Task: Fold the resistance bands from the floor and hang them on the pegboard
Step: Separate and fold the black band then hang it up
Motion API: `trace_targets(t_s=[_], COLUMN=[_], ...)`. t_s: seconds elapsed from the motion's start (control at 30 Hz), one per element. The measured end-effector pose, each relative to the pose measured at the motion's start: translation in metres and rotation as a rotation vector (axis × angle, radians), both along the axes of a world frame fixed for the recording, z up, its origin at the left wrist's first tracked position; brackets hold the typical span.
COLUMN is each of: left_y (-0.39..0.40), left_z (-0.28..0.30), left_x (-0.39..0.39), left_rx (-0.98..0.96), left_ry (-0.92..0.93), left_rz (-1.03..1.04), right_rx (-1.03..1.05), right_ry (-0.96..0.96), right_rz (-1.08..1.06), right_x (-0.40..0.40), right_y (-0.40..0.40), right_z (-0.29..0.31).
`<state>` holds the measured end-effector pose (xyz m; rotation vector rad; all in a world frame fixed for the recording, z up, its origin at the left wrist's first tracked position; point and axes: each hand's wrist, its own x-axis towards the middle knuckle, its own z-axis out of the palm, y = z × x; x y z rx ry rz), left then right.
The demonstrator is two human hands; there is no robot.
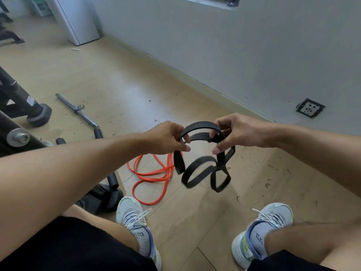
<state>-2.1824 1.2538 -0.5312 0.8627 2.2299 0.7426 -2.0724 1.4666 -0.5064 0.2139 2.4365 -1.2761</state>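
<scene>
Right, nearest: two pale laced sneakers [134,218] planted on tan wood-look floor [195,212], gritty with dark specks. Orange band [150,178], thin glossy rubber, sprawled in loose coils just beyond left shoe, not yet folded. Above floor, black band [201,169], flat matte strap, doubled into arcs, lower loops dangling, blurred. Left hand [166,138] pinches left end; right hand [237,133] pinches right end, thumbs under. Risk: springy rubber slips pinch, loops pop open. Far: chrome bar [78,111], grey wall [234,55].
</scene>
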Motion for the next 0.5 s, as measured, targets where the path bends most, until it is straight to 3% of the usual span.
trace_targets(t_s=[0.23, 0.37, 0.5], left_y=[0.002, 0.003, 0.006], left_z=[0.002, 0.008, 0.010], left_x=[-0.001, 0.007, 0.011], left_rx=[0.048, -0.012, 0.019], left_ry=[-0.008, -0.023, -0.038], left_rz=[0.032, -0.072, -0.091], right_rx=[-0.262, -0.476, -0.537], right_ry=[0.132, 0.145, 0.136], right_rz=[-0.138, -0.112, -0.075], right_x=[0.000, -0.001, 0.000], right_y=[0.001, -0.003, -0.004], right_z=[0.006, 0.016, 0.023])
